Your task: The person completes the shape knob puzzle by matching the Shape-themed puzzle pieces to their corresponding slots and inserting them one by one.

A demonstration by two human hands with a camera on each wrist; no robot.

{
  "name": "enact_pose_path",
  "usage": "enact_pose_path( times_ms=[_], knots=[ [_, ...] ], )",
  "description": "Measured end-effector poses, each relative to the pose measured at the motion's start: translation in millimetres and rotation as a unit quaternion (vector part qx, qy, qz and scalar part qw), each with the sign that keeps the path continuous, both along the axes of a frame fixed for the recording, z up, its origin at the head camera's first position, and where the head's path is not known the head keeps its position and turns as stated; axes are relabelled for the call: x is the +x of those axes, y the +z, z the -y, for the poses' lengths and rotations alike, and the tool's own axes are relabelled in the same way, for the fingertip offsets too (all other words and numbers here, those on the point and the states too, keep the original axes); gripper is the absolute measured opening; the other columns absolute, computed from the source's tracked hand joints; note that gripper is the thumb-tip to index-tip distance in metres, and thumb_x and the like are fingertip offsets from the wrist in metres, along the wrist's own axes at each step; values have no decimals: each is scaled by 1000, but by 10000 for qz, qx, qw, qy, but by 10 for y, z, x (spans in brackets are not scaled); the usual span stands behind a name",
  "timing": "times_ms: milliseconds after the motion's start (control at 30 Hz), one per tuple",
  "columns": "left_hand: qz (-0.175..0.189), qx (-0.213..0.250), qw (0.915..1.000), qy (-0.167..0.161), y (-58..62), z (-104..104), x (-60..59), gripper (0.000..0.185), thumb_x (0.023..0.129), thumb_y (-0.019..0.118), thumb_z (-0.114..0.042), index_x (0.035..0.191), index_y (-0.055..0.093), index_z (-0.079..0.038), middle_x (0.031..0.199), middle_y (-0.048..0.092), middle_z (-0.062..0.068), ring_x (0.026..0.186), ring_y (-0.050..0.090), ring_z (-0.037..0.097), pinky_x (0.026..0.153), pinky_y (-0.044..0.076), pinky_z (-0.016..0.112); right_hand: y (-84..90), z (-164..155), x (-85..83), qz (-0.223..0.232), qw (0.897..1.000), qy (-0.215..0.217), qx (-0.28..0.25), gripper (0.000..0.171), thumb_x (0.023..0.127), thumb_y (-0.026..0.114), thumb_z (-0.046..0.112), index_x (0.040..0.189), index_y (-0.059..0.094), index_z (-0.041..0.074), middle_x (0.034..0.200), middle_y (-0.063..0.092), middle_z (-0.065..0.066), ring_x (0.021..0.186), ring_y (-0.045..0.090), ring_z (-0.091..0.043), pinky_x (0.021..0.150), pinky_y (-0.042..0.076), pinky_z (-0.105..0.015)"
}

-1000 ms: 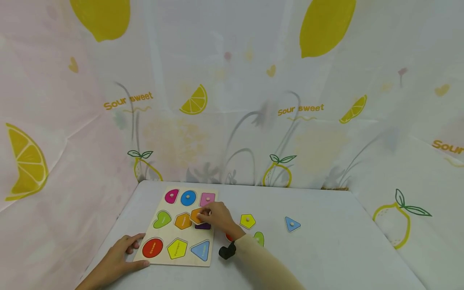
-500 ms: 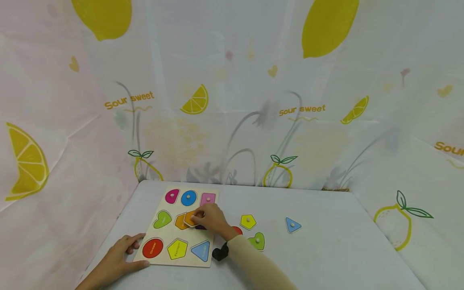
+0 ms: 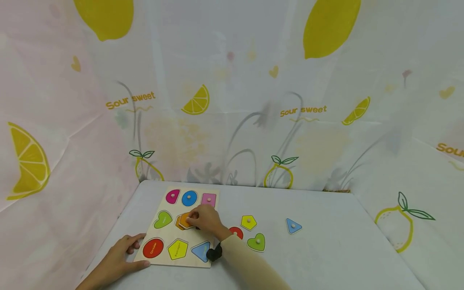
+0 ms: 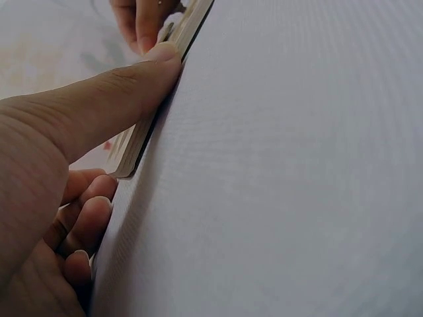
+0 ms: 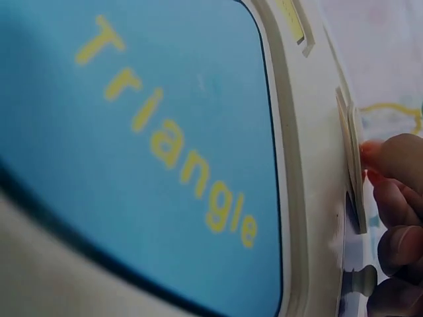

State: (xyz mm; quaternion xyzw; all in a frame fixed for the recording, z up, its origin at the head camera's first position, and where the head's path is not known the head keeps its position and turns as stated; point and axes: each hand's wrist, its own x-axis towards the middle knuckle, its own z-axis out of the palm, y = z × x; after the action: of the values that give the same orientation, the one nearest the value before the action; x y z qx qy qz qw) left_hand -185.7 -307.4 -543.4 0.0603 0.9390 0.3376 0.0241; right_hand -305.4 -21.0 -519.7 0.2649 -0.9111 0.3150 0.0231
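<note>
While left hand [image 3: 119,257] steadies the puzzle board [image 3: 164,257], its fingers lie relaxed.
Right hand [image 3: 204,219] pinches the orange hexagon piece [image 3: 184,220], probably by its peg.

Orange hexagon piece [image 3: 185,220], tilted, partly over its orange slot, mid-row of wooden puzzle board [image 3: 158,235], on counter

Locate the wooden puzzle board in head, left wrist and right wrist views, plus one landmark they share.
Head: puzzle board lies flat at lower left of centre, left hand at its near corner.
Left wrist: only its edge shows, running from upper centre down left, thumb pressed on it.
Right wrist: it fills the frame close up, with the blue recess reading "Triangle".
Shared landmark: the right hand holding the orange piece, also seen at and.
</note>
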Motion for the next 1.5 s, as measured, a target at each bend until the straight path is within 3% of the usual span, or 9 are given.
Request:
enact_pose_path(
  times_ms=[300, 533, 933, 1233, 1433, 1500],
  knots=[
    [-11, 26, 10000, -1, 23, -6, 10, 91, 72, 93, -42, 143, 55, 1, 100, 48, 1, 91, 43, 16, 74, 42, 26, 4, 114, 1, -258, 9982, -209, 491, 20, 93, 78, 34, 98, 83, 15, 66, 52, 14, 61, 44, -1, 53, 35, -16],
    [195, 31, 9997, 115, 18, -16, 0, 93, 71, 94, -42, 142, 55, 2, 98, 48, 2, 91, 44, 19, 72, 42, 26, 26, 189, 44, -134, 9974, -276, 649, 18, 94, 77, 34, 96, 83, 16, 67, 54, 14, 64, 46, -1, 56, 37, -16],
    [118, -1, 9999, 37, 39, 5, -6, 93, 72, 93, -43, 143, 54, 3, 99, 48, 2, 91, 44, 18, 73, 42, 26, 79, 247, 81, -84, 9963, -359, 779, 15, 93, 78, 32, 94, 82, 17, 65, 53, 14, 62, 45, -1, 54, 36, -16],
    [113, 30, 9999, 34, 32, -42, -3, 93, 71, 94, -41, 142, 55, 4, 98, 48, 2, 91, 44, 18, 74, 42, 27, 171, -208, 219, -72, 9998, 65, 190, 15, 90, 81, 25, 100, 80, 14, 69, 56, 14, 63, 48, -1, 58, 42, -16],
    [141, -35, 9998, 97, 37, -13, -18, 94, 70, 94, -44, 142, 55, 2, 98, 48, 2, 92, 44, 19, 73, 42, 27, 205, -617, 342, 225, 9996, -64, -124, 12, 92, 80, 23, 99, 79, 14, 75, 61, 13, 69, 51, -3, 62, 44, -19],
    [89, -30, 10000, 17, 29, -5, -16, 93, 71, 93, -43, 142, 55, 3, 98, 48, 2, 91, 44, 19, 73, 42, 28, 180, -784, 387, 119, 9997, -139, -141, 10, 91, 80, 21, 98, 79, 14, 74, 62, 12, 68, 52, -3, 60, 45, -20]
  ],
)
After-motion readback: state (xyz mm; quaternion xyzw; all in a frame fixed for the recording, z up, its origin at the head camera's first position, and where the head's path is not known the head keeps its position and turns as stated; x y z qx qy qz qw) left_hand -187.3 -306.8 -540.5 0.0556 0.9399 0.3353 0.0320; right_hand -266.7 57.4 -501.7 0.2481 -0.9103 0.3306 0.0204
